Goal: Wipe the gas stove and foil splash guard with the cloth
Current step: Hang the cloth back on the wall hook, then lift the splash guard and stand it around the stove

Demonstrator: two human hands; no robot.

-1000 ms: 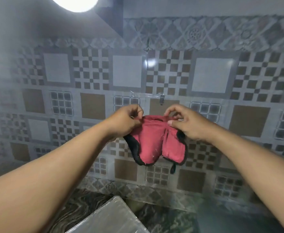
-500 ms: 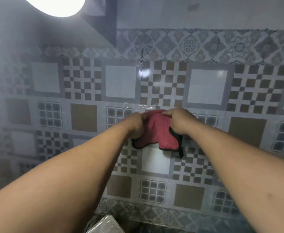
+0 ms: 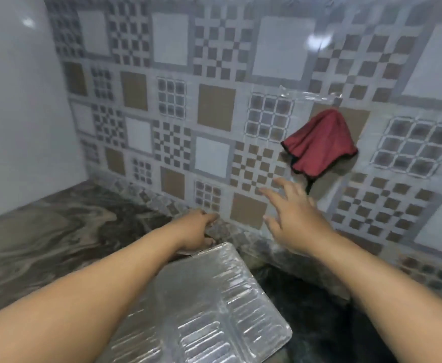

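Two surfaces meet at the far edge: a dark marbled counter (image 3: 44, 231) and a patterned tiled wall (image 3: 214, 74), with a plain white wall (image 3: 13, 100) on the left. A ribbed foil splash guard (image 3: 201, 305) lies near, on the counter. Half a second ago both hands gripped the red cloth (image 3: 319, 145); now it hangs on the wall, far right. The right hand (image 3: 293, 216) is spread and empty below it; the left hand (image 3: 196, 231) touches the foil's far edge, grip unclear.
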